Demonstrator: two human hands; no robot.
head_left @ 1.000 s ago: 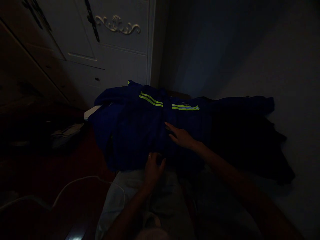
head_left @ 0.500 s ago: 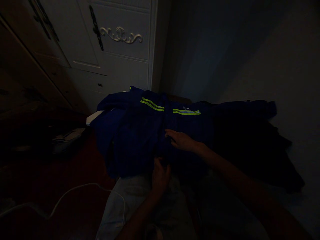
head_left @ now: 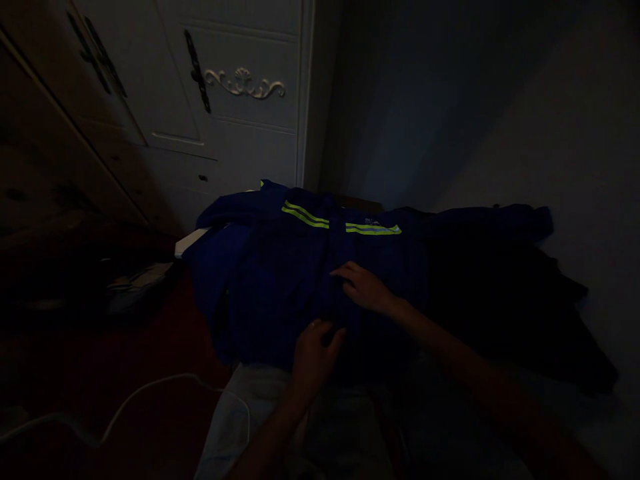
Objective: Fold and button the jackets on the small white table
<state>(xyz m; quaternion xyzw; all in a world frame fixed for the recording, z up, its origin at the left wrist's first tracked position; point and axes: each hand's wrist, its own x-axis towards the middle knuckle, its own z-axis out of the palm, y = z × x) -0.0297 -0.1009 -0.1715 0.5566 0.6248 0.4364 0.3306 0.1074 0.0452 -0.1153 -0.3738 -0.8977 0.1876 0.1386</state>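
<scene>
A dark blue jacket [head_left: 270, 273] with yellow-green reflective stripes lies spread out in front of me. My left hand [head_left: 316, 353] is over its lower front edge, thumb and fingers apart, with nothing visible between them. Higher and to the right, my right hand [head_left: 365, 287] rests on the middle of the jacket near the front closure. Its fingers are bent toward the cloth, and the dim light hides whether they pinch it. One sleeve [head_left: 500, 220] stretches to the right.
A white cabinet [head_left: 250, 147] with dark handles stands behind. Black cloth [head_left: 505, 307] lies at the right. A white cable [head_left: 150, 385] crosses the red floor at the left, near dark piled items [head_left: 140, 280].
My left hand has shifted a little left, and its thumb and fingers have spread apart. My right hand stays at nearly the same place on the jacket. The view has tilted slightly.
</scene>
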